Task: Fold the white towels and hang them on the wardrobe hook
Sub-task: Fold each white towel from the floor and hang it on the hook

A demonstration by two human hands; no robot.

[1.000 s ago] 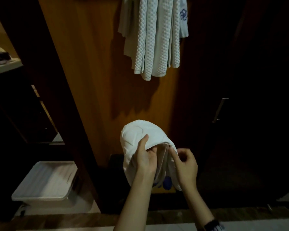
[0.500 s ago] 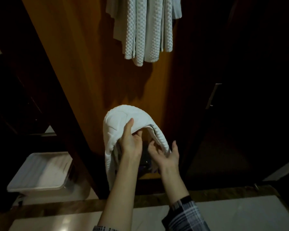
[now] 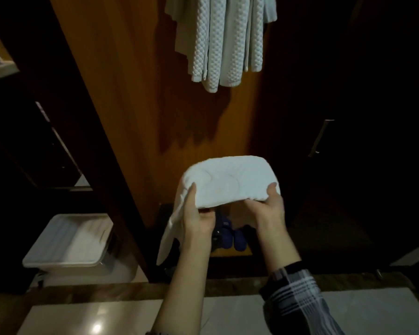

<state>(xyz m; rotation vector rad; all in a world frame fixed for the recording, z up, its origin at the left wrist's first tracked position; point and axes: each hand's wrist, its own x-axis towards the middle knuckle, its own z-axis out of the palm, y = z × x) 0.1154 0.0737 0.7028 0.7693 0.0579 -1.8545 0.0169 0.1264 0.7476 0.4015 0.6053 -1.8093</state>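
Since half a second ago, both hands have shifted apart to the two ends of the white towel, which now lies spread as a wide folded bundle rather than a dome draped over the left hand. It sits just below the middle of the frame, held in the air in front of the orange-brown wardrobe panel.

At the towel's left end, the left hand grips with its thumb on top and its fingers tucked underneath. At the right end, the right hand does the same, thumb pressed on the upper surface, fingers below and mostly hidden. A loose flap of the towel hangs down past the left wrist toward the lower middle of the frame.

A plaid sleeve covers the right forearm at the lower right. At the top centre, waffle-textured hanging towels droop against the panel, well apart from the held towel. Their hook is out of sight above the frame. A white lidded bin stands at the lower left. Dark blue objects lie on the wardrobe floor between the two wrists, too dim to identify.
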